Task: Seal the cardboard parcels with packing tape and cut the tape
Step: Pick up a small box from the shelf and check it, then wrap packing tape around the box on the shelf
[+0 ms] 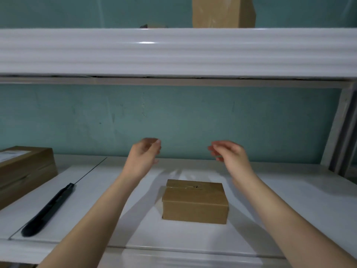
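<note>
A teal wall (173, 117) fills the background, crossed by the wide white edge of an upper shelf (173, 53), on which a tall brown parcel (224, 12) stands to the right of centre. Below, a white table (289, 200) runs across the view. A big cardboard box (25, 171) sits at its far left edge, partly out of frame. The small cardboard box (195, 202) lies in the middle of the table, its top flaps closed along a seam that gapes slightly at the left end. A black utility knife (48, 209) lies on the table between the two boxes, well apart from the small one. The left hand (143, 157) and right hand (231, 155) are raised above and beyond the small box, apart from it, fingers loosely curled and grasping nothing.
</note>
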A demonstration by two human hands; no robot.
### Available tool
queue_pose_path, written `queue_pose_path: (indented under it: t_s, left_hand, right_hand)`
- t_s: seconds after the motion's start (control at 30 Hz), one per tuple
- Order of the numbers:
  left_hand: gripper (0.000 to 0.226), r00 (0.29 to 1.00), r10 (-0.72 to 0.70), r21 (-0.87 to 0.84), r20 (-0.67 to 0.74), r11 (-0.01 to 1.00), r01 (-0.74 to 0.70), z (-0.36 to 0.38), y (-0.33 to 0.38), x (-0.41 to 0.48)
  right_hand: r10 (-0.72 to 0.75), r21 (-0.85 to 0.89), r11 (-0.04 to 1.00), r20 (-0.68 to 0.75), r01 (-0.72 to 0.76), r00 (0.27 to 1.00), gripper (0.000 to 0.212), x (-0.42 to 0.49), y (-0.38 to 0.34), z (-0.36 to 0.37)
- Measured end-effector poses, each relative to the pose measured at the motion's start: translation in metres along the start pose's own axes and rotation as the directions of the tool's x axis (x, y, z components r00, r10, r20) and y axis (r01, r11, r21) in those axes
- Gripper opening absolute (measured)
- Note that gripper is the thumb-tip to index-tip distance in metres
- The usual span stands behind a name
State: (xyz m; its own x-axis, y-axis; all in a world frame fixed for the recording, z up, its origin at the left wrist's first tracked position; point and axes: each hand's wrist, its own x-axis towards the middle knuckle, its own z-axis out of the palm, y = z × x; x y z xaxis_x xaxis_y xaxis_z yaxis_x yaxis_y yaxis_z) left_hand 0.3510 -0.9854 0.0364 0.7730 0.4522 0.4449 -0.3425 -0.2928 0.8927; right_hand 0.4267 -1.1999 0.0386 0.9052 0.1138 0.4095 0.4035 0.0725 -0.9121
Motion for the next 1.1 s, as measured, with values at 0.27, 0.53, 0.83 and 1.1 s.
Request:
queue_pose_path:
  t_s: [0.27,0.53,0.83,1.1]
  left_hand:
    - [0.021,0.979,0.138,-0.143,-0.152,0.977,-0.160,-0.074,0.032,-0.028]
    - [0.021,0.866,0.206,0.122,-0.455,0.978,-0.168,-0.216,0.059,-0.109]
    - [0.016,0.723,0.169,0.225,-0.670,0.974,-0.020,-0.364,0.065,-0.212]
    - [0.024,0.710,0.159,0.244,-0.686,0.970,0.018,-0.483,0.055,-0.246]
  right_hand:
    - [-0.175,0.296,0.950,0.249,0.097,0.953,0.022,-0.023,-0.050,0.119]
    - [-0.171,0.469,0.875,0.538,-0.124,0.826,0.021,-0.087,-0.065,0.234]
    - [-0.233,0.497,0.819,0.745,-0.288,0.625,0.032,-0.170,-0.070,0.360]
    - [-0.177,0.428,0.850,0.780,-0.305,0.601,0.029,-0.218,-0.056,0.479]
